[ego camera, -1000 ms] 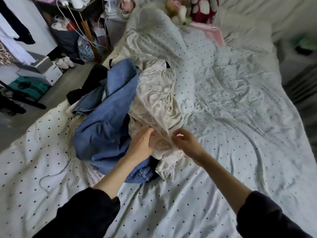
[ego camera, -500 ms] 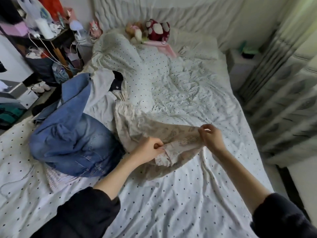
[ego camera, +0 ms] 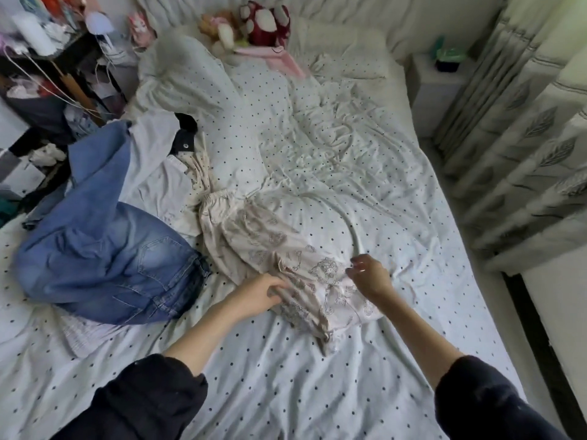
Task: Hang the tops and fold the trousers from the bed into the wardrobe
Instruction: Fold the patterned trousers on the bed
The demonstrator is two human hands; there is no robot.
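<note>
Your left hand (ego camera: 260, 293) grips the printed cream trousers (ego camera: 286, 262) lying mid-bed (ego camera: 317, 392). Your right hand (ego camera: 370, 276) hovers over them, fingers loosely curled, holding nothing.

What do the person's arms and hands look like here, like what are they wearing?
Both arms wear dark, nearly black sleeves of a soft, wrinkled fabric, pushed up so the forearms are bare. The left hand and right hand are bare too: no gloves, and no rings, watch or bracelets show in this view.
</note>
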